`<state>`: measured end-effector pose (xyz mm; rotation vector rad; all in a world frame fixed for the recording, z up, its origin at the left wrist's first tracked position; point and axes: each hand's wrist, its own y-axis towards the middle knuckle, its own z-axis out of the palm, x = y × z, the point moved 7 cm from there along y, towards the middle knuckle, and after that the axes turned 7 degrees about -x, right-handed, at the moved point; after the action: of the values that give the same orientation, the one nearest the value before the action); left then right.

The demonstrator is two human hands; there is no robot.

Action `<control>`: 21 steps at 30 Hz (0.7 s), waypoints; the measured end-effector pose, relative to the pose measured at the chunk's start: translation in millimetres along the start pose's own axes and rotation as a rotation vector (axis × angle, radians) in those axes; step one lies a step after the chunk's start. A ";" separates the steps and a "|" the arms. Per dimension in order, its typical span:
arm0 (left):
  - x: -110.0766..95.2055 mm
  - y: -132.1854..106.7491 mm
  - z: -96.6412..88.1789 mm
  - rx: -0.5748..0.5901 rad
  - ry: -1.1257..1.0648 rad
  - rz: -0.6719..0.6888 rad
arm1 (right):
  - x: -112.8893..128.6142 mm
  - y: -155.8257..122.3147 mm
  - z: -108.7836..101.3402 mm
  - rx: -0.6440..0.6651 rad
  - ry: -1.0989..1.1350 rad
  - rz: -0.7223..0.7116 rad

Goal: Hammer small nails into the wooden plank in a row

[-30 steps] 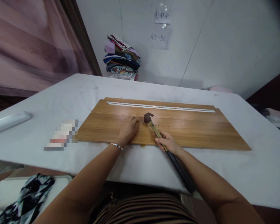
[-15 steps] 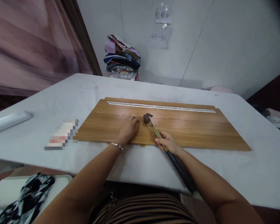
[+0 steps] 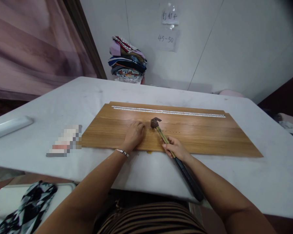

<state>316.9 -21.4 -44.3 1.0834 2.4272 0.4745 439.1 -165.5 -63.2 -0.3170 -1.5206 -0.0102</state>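
Note:
My right hand (image 3: 175, 148) is closed round the shaft of a claw hammer (image 3: 163, 135), well above its black grip. The rusty hammer head is over the middle of a wooden board (image 3: 210, 136), its claw pointing to the right. Just left of the head, my left hand (image 3: 135, 133) rests on the board with its fingers curled together. Whatever its fingertips pinch is hidden or too small to name. A row of small dark points (image 3: 174, 132), too small to identify, runs along the board to the right of the hammer head.
Two long white strips (image 3: 168, 111) lie along the board's far side. The board lies on a white-covered table (image 3: 234, 185). To the left are a blurred-out item (image 3: 64, 139) and a white roll (image 3: 11, 126). Folded clothes (image 3: 128, 61) are stacked behind the table by the wall.
The hammer head has shifted very slightly to the right and turned a little. Both hands stay in almost the same place on and above the board.

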 end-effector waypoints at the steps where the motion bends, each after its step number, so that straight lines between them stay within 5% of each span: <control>1: 0.0 0.0 0.2 0.000 0.003 0.002 | -0.4 0.0 -0.2 -0.001 0.002 0.003; 21: -0.7 0.4 -1.2 0.002 0.023 -0.008 | 0.1 -0.2 0.5 0.012 0.012 -0.004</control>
<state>316.9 -21.9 -42.9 1.0740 2.4516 0.4837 438.6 -165.6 -63.1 -0.3038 -1.5088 -0.0061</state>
